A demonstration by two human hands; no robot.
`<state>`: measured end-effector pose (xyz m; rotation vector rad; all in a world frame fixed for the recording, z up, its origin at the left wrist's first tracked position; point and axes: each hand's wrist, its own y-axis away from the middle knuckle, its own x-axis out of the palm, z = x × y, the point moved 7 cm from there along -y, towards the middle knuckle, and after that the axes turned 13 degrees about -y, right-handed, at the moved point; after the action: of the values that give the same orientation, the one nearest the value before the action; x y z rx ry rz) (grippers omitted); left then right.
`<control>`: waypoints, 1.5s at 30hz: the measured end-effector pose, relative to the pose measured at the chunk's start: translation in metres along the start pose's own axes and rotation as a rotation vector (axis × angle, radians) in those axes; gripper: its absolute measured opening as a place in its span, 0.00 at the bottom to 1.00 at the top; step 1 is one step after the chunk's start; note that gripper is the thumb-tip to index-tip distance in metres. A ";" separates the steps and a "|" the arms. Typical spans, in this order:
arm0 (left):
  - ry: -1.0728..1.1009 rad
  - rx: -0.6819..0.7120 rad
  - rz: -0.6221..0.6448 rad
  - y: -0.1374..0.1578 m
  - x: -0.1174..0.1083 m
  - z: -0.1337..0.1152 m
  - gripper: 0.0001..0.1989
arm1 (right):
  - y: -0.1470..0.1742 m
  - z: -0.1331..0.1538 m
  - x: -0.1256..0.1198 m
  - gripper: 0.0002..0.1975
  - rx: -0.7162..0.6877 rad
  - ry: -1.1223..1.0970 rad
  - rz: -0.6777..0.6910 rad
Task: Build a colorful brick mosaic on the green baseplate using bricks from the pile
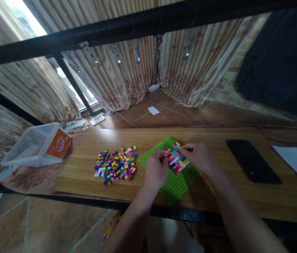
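Observation:
A green studded baseplate (176, 188) lies at an angle on the wooden table. On it is a block of multicoloured toy bricks (177, 159), built close together, with a dark shadow along its near edge. My left hand (157, 170) is closed at the block's left edge, thumb and fingers curled together. At the block's upper right edge, my right hand (199, 156) is closed with its fingertips pinched. Whatever either pinch may hold is too small to make out. Left of the plate, loose coloured bricks (118, 167) lie in a spread pile.
A black phone-like slab (252, 160) and white paper (296, 163) lie on the right of the wooden table (80, 175). Beyond its left end stands a clear plastic bin (36, 146) with an orange label. A dark metal bar (106, 30) crosses above, before striped curtains (127, 84).

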<state>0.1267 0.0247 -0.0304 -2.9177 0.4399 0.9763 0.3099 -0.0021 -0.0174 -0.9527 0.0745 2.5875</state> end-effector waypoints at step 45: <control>-0.459 0.096 -0.250 -0.030 -0.068 0.016 0.08 | 0.003 -0.029 -0.033 0.16 0.108 -0.247 -0.098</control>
<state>0.0740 0.0722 -0.0044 -2.4702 0.0925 1.4724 0.3500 -0.0208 -0.0187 -0.5795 0.0967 2.5594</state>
